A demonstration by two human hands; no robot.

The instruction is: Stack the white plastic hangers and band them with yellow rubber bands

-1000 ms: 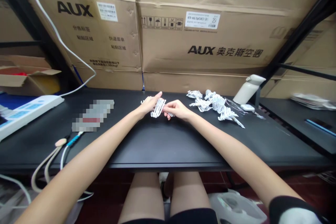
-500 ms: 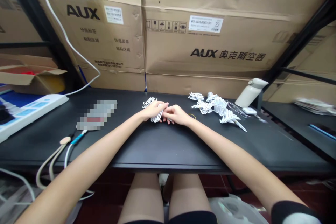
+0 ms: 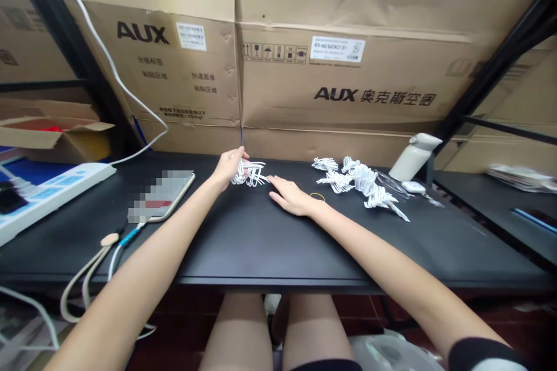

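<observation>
My left hand (image 3: 229, 168) is closed round the left end of a bundle of white bent-wire hooks (image 3: 255, 174) above the black table (image 3: 265, 243). My right hand (image 3: 290, 195) lies low over the tabletop just right of the bundle, its fingers stretched out and holding nothing. Its fingertips come close to the hooks' right end; whether they touch, I cannot tell. By my right wrist lies a thin yellow rubber band (image 3: 317, 195), partly hidden. Farther right, several piles of similar white hooks (image 3: 363, 178) lie on the table.
A white bottle (image 3: 413, 159) and a small white case (image 3: 413, 187) stand at the back right. On the left are a phone (image 3: 174, 200) with a cable, a power strip (image 3: 61, 197) and an open carton (image 3: 65, 133). Large cardboard boxes (image 3: 278, 110) line the back.
My hands have moved apart. The left has shifted left with the hooks, which now show more fully. The right has gone from curled fingers at the bundle to stretched-out ones.
</observation>
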